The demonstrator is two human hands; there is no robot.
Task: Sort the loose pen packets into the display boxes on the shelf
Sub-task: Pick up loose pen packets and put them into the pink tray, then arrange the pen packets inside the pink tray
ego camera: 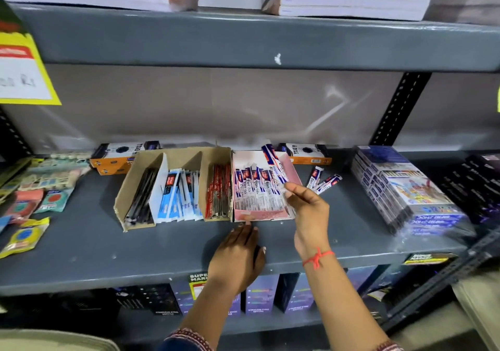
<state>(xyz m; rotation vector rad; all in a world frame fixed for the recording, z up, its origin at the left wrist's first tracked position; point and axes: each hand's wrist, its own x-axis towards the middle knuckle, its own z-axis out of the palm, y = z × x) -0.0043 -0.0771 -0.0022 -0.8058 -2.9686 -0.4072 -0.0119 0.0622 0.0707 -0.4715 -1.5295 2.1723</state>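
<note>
A pink display box (244,216) on the grey shelf (108,248) holds several blue-and-white pen packets (250,185). My right hand (307,207) is at the box's right side, its fingertips pinching a packet (276,170) that leans over the box. My left hand (238,258) lies flat on the shelf just in front of the pink box, fingers apart, holding nothing. Two loose packets (323,181) lie on the shelf right of the box. To the left, a brown cardboard box (127,188) has black pens, blue packets (178,196) and red packets (217,196) in separate compartments.
Orange-and-black boxes (113,156) stand behind the display boxes. A stack of colour pencil boxes (405,188) sits at the right, blister-packed items (40,188) at the left. The upper shelf (243,39) holds white paper stacks. Purple boxes (259,294) fill the shelf below.
</note>
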